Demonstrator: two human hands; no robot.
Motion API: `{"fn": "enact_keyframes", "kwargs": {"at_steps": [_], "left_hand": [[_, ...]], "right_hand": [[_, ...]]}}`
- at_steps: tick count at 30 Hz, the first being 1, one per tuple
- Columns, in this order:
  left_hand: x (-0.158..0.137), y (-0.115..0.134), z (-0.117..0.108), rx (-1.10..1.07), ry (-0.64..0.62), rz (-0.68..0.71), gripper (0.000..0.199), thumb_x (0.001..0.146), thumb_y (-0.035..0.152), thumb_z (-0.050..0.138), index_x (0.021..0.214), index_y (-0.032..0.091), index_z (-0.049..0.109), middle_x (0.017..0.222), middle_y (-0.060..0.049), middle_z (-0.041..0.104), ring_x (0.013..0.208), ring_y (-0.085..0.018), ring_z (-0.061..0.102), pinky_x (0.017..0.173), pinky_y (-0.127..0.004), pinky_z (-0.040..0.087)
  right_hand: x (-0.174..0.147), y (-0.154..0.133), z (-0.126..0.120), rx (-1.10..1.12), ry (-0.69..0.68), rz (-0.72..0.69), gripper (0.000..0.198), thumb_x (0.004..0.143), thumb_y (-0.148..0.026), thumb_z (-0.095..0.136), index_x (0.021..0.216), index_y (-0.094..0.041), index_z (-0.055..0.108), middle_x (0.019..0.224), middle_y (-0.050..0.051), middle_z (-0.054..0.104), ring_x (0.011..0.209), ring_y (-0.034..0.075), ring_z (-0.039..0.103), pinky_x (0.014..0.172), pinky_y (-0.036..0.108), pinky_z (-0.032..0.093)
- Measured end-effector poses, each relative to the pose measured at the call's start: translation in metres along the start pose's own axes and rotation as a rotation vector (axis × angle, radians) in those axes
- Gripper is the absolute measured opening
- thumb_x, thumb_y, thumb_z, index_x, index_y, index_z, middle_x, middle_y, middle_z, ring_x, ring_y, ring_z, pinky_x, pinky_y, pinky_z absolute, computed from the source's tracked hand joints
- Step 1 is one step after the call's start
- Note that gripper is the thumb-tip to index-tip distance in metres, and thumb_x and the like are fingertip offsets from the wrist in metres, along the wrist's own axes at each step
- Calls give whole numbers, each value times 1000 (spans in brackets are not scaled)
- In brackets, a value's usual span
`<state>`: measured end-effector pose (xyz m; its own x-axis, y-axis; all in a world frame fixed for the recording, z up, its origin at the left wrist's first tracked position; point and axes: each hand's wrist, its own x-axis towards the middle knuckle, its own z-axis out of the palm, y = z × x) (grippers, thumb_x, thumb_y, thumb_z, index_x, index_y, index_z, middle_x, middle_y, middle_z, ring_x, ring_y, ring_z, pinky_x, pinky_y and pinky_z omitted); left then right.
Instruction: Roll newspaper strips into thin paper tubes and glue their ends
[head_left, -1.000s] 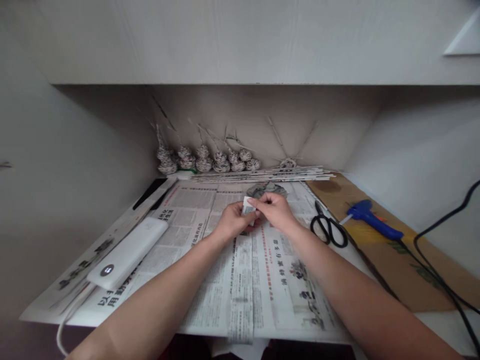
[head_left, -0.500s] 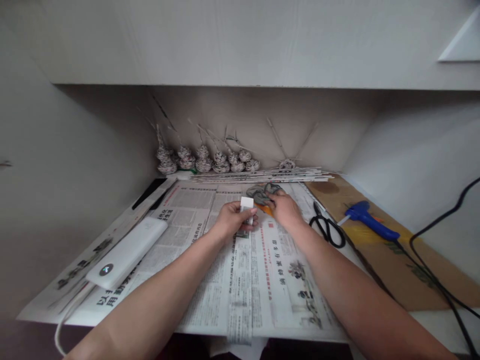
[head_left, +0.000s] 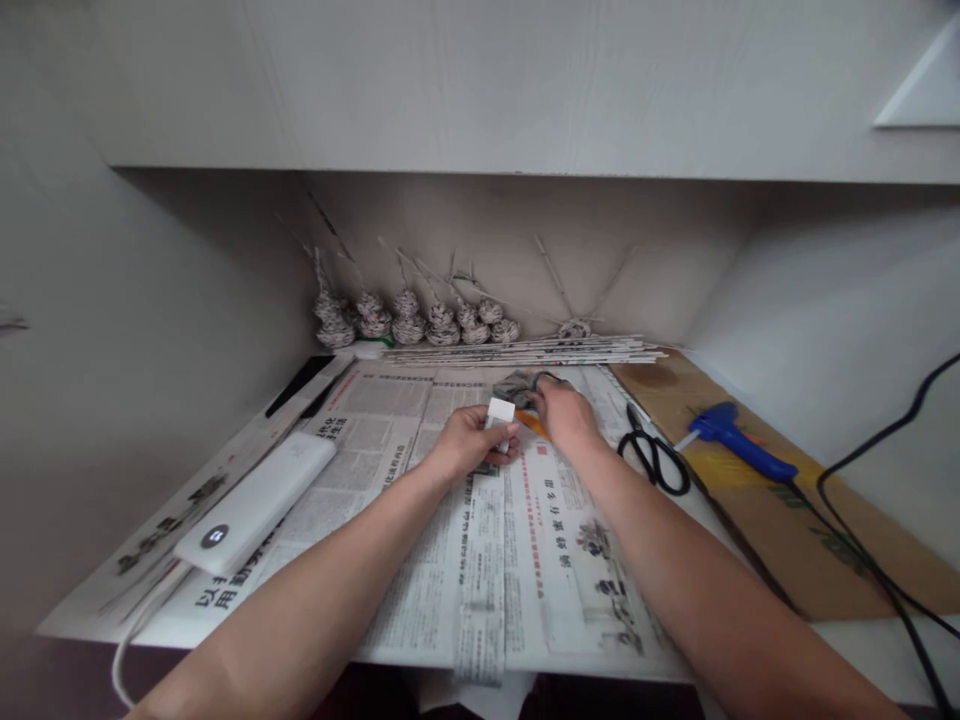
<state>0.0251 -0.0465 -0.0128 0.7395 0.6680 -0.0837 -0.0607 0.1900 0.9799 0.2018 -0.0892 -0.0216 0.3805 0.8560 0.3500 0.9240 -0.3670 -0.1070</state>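
With fingers of left hand (head_left: 466, 442) pinched narrow, holds one white-topped piece (head_left: 501, 411) above newspaper (head_left: 420, 590), mid-table. Has just moved right hand (head_left: 567, 415) off it to one grey bundle (head_left: 513, 388) farther right (cannot tell whether gripping), leaving the piece to one hand. Counts, rightward: one orange strip (head_left: 534, 425), one pair of scissors (head_left: 637, 440), one blue glue gun (head_left: 742, 443); far left, six woven gourd shapes (head_left: 409, 328); near left, one white power bank (head_left: 259, 500).

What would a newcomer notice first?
The blue corded tool on the cardboard at right jumps out. Then the row of gourd-shaped woven pieces along the back. At centre, the left hand holds a pale strip; the right hand is at a crumpled grey bundle.
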Motion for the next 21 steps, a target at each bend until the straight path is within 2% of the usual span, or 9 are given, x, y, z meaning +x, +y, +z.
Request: {"fn": "enact_keyframes", "kwargs": {"at_steps": [3,6,9,12,14,17,19,21], "left_hand": [[1,-1,0,9,0,-2,39,60,40,77,83,11,65,67,-5,63,58,-12,61,55,-24,53],[0,1,0,8,9,8,39,60,40,77,83,10,65,66,-6,63,58,-12,60,53,-23,52],[-1,5,1,-9,31,22,39,59,40,77,81,10,64,66,-5,62,58,-12,60,52,-23,51],[-1,7,2,-21,35,28,39,58,40,78,79,10,63,65,-5,62,58,-12,60,52,-23,51],[-1,7,1,-13,29,28,39,59,40,78,79,10,63,65,-5,62,58,-12,60,52,-23,51],[-1,5,1,-1,24,22,39,60,40,77,81,10,63,65,-5,62,58,-12,59,52,-22,51],[0,3,0,4,15,28,39,61,40,76,83,10,64,66,-5,62,58,-12,59,53,-22,51],[1,2,-1,13,9,40,39,62,41,75,83,10,64,66,-5,62,59,-11,59,54,-23,52]], "right_hand": [[0,-3,-2,-11,-3,-36,31,90,-22,36,106,-18,62,87,12,65,81,24,59,67,30,38],[-4,-5,-7,23,-9,-139,42,82,-8,39,118,-19,58,101,12,63,98,24,54,76,29,38],[-8,-5,-10,40,-29,-194,58,79,-9,46,135,-20,43,109,12,59,103,26,48,81,30,37],[-10,-4,-11,71,2,-191,60,81,-23,51,140,-18,36,112,14,57,105,27,46,85,32,37],[-9,-4,-10,85,-8,-202,49,84,-29,48,132,-20,48,107,12,60,102,26,47,85,32,36],[-5,-5,-8,83,-56,-219,31,88,-24,40,104,-21,66,94,9,64,95,24,51,83,31,36],[-2,-6,-6,73,-55,-184,33,90,-25,35,96,-19,67,92,10,65,90,23,54,78,30,36],[-1,-6,-3,50,-64,-109,36,91,-31,33,99,-17,65,88,11,66,83,23,57,71,30,37]]}}
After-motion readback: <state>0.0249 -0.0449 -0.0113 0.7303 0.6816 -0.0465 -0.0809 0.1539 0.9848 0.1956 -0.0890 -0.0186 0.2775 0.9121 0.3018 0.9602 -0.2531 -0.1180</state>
